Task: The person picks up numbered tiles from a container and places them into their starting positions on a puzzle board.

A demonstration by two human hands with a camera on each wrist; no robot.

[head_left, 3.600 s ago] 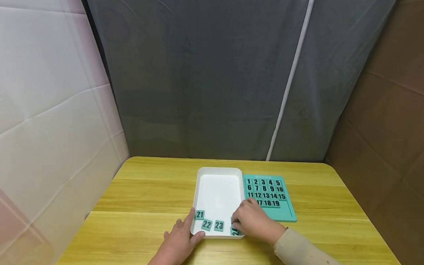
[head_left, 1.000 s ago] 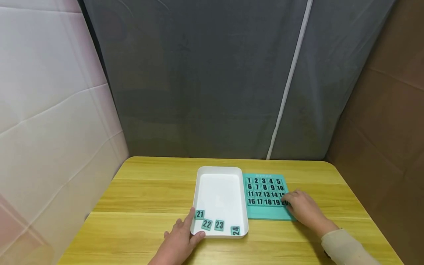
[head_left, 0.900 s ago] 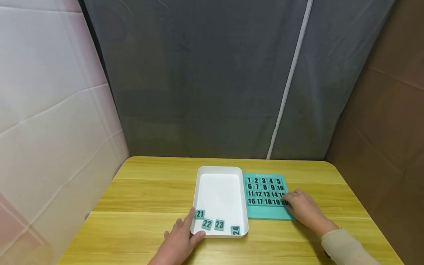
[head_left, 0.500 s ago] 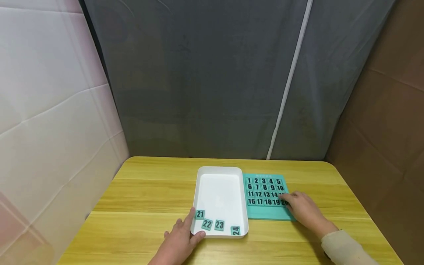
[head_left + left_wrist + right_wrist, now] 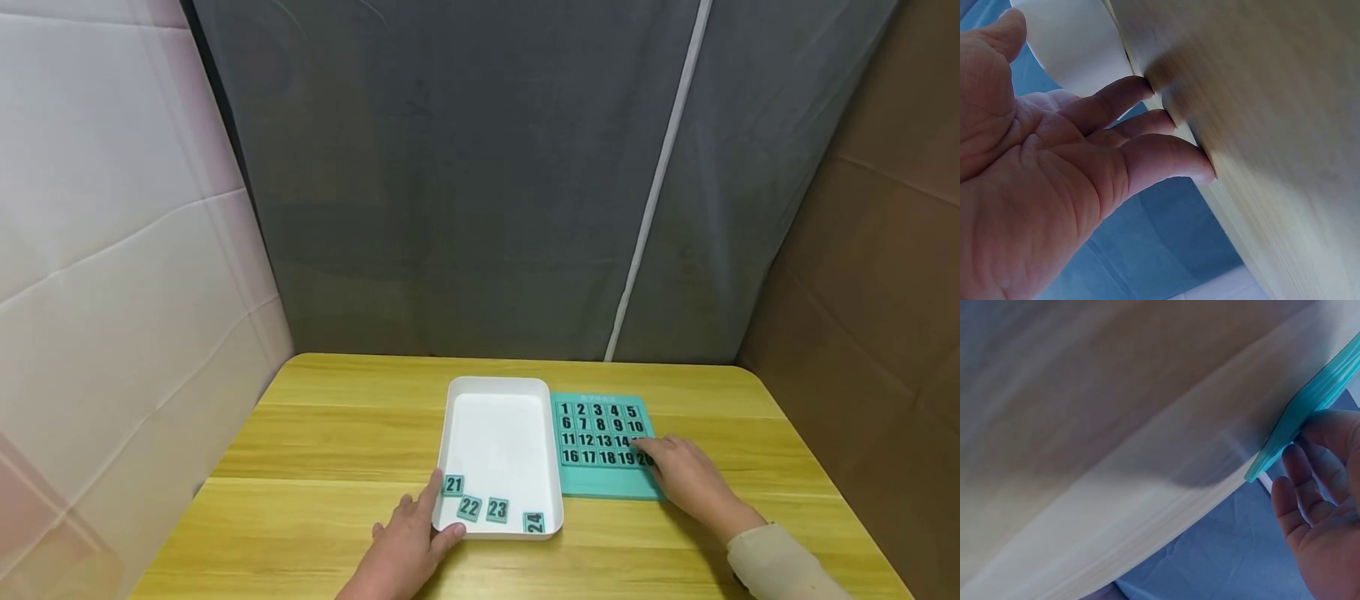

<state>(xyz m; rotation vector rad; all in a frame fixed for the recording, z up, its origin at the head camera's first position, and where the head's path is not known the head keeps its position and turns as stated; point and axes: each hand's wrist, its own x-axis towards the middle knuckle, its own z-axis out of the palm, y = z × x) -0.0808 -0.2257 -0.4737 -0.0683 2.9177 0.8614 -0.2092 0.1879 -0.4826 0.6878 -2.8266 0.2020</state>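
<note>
A white tray (image 5: pixel 498 384) lies on the table with numbered tiles 21 (image 5: pixel 453 485), 22 (image 5: pixel 469 507), 23 (image 5: pixel 497 510) and 24 (image 5: pixel 534 523) near its front; 24 is turned sideways. Against its right side is a teal number board (image 5: pixel 609 483), its upper rows filled with tiles from 1 to 20. My left hand (image 5: pixel 405 533) rests at the tray's front left corner, fingers spread, thumb on the rim. My right hand (image 5: pixel 690 475) touches the board's right side, its fingertips over tile 15 and beside tile 20 (image 5: pixel 642 459), both partly hidden.
The wooden table (image 5: pixel 337 433) reaches back to a grey curtain (image 5: pixel 465 183). A white cloth wall (image 5: pixel 112 208) stands on the left and a brown one (image 5: pixel 862 275) on the right.
Several seconds ago my right hand was at tile 24 in the tray; since then it has moved right to the board, and tile 20 now shows there. The left hand stays put.
</note>
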